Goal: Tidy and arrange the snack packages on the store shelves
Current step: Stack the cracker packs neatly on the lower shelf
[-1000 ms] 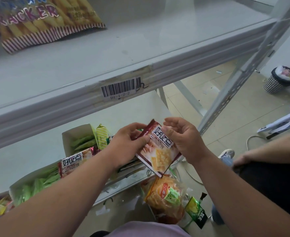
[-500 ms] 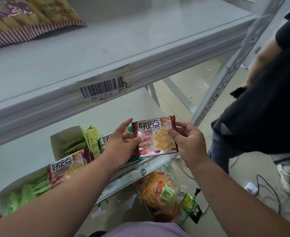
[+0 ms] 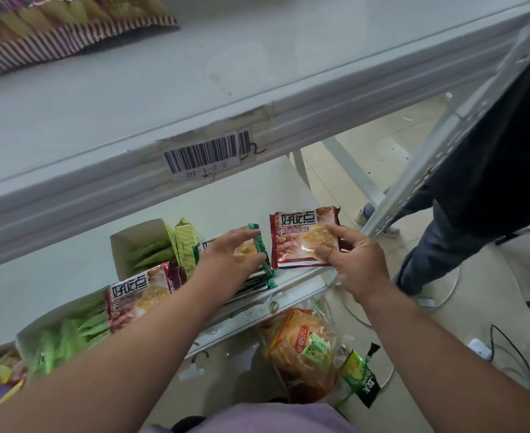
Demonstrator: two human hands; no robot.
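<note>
My right hand (image 3: 356, 264) pinches a maroon cracker packet (image 3: 301, 237) by its right side and holds it upright at the right end of the lower shelf (image 3: 245, 195). To its left, my left hand (image 3: 231, 256) grips a green-edged cracker packet (image 3: 260, 250) that tops a small stack at the shelf's front edge. Another maroon packet (image 3: 135, 295) leans against a white box (image 3: 132, 242) of green packets further left.
The upper shelf (image 3: 195, 89) carries a barcode label (image 3: 204, 156) and a striped cracker bag (image 3: 54, 29) at the back left. An orange bagged snack (image 3: 301, 348) and a green sachet (image 3: 362, 376) lie on the floor below. A person in dark clothes (image 3: 488, 170) stands at the right.
My left hand let go of the maroon packet and went left onto the green-edged packet stack. My right hand alone brought the maroon packet down to the lower shelf.
</note>
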